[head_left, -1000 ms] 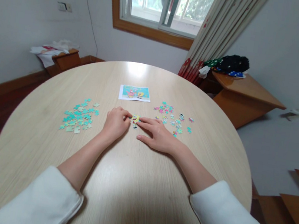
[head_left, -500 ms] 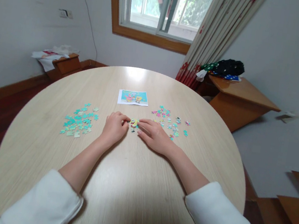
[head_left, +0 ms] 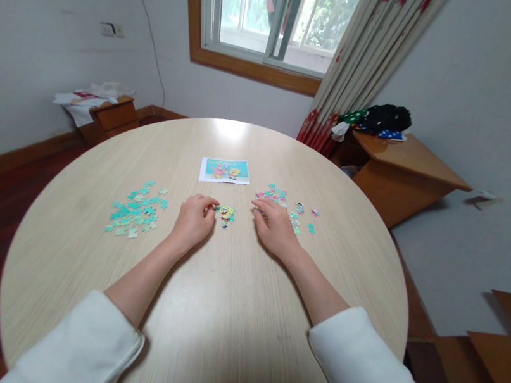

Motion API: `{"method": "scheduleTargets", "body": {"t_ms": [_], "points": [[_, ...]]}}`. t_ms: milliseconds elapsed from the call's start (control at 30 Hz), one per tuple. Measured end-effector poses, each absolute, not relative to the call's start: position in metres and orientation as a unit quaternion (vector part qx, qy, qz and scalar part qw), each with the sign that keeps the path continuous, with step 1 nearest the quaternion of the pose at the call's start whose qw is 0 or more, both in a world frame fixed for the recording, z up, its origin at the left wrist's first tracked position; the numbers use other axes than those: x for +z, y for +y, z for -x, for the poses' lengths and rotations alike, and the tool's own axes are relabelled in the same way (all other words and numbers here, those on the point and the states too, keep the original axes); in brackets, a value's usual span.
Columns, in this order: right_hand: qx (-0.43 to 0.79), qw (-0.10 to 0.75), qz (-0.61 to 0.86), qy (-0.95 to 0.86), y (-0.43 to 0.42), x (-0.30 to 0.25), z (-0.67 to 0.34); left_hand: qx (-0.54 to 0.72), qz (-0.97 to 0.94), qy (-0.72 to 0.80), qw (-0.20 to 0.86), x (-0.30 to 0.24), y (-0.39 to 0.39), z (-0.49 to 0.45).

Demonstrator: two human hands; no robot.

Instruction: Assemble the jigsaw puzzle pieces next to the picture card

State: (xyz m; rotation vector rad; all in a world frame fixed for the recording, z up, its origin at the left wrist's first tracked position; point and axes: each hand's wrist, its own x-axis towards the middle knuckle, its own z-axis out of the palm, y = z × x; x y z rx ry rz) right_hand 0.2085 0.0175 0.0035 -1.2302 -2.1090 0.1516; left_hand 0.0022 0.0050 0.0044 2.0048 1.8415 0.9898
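Note:
A small joined patch of jigsaw puzzle point(head_left: 226, 214) with a yellow cartoon figure lies on the table. At its left edge, my left hand point(head_left: 194, 217) has its fingers curled, with the fingertips against the patch. My right hand point(head_left: 277, 228) is apart from the patch, at the near left side of a loose group of jigsaw pieces point(head_left: 300, 208) in pink, teal and white. Its fingers are stretched out and the thumb is apart; the hand hides some pieces. A printed reference picture point(head_left: 226, 171) with a pink and a yellow figure lies beyond the patch.
A spread of mostly teal jigsaw pieces point(head_left: 137, 209) lies left of my left hand on the round wooden table point(head_left: 213, 313). Behind it stand a window and a curtain point(head_left: 361, 60). A wooden stand point(head_left: 398, 168) with cloths is at the right, and a low box point(head_left: 114, 111) with papers at the left.
My right hand has left the puzzle patch and moved right to the loose colourful pieces. My left hand stays at the patch's left edge. The view has shifted slightly.

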Motion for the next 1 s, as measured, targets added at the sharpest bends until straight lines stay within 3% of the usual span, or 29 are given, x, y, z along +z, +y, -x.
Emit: {"method": "scheduleTargets", "body": {"t_ms": [433, 1000], "points": [[0.010, 0.312, 0.631, -0.710, 0.039, 0.005, -0.254, 0.403, -0.647, 0.620, 0.183, 0.014, 0.000, -0.003], [0.028, 0.374, 0.671, -0.639, 0.052, 0.003, -0.299, 0.423, -0.624, 0.629, 0.192, 0.016, 0.001, -0.003]]}}
